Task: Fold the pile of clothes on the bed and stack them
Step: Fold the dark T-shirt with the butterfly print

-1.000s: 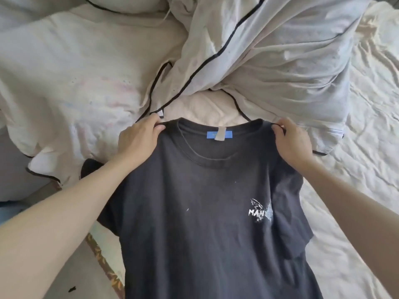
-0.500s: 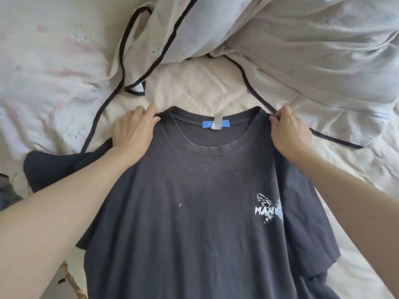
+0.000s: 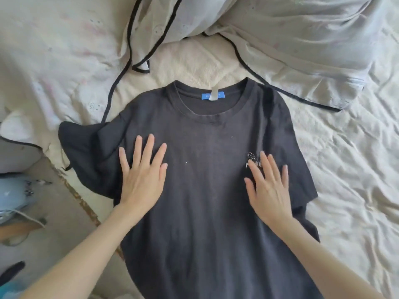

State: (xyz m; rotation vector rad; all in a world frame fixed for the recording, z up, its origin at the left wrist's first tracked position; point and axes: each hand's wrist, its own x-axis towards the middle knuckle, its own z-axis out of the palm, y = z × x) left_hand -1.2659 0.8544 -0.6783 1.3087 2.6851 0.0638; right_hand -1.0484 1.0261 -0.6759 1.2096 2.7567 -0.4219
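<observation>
A black T-shirt point(image 3: 207, 169) lies front up on the bed, collar away from me, with a blue neck label point(image 3: 212, 96) showing. My left hand point(image 3: 141, 178) rests flat on its chest, fingers straight and spread. My right hand point(image 3: 268, 186) lies flat on the other side of the chest and partly covers a small white print point(image 3: 250, 157). The left sleeve point(image 3: 84, 152) is rumpled and hangs over the bed's edge; the right sleeve point(image 3: 302, 169) lies flatter.
A white duvet with black piping point(image 3: 291, 39) is bunched at the head of the bed. Cream sheet point(image 3: 345, 169) spreads to the right. The floor point(image 3: 54, 201) lies to the left, with light blue fabric point(image 3: 15, 193) and a dark object point(image 3: 13, 271) on it.
Both hands have let go of the shirt's shoulders and moved down onto its chest, palms flat. The shirt now lies spread on the bed.
</observation>
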